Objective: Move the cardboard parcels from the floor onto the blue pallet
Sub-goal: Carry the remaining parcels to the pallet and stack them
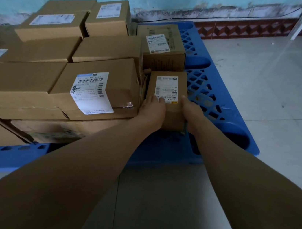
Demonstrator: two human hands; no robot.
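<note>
While you have both hands on it, finish seating the small brown cardboard parcel with the white shipping label (165, 99) before you let go: it sits on the blue plastic lattice pallet (205, 87), at the right end of the load. Working from the left, the stack of flat brown cardboard boxes (36, 72) already fills most of the deck, and the large labelled box at its front right corner (99, 90) is the face you should butt the small parcel against. Your left hand (151, 112) is closed around the parcel's near left edge, squeezed in between it and that large box, with the thumb lying on top; mind the fingers in that gap as you push. Your right hand (190, 110) is clamped on the near right edge, thumb over the top. Slide the parcel rather than lift it, keep its back end up to the taller brown cardboard box behind it (163, 46), and I judge it should end square and flat on the lattice, clear of the pallet's open pockets. As for writing, every label carries barcodes and small print, but it is too blurred to read; no brand can be made out. To the right, the pale tiled floor (266, 75) shows no further parcels within this view.
</note>
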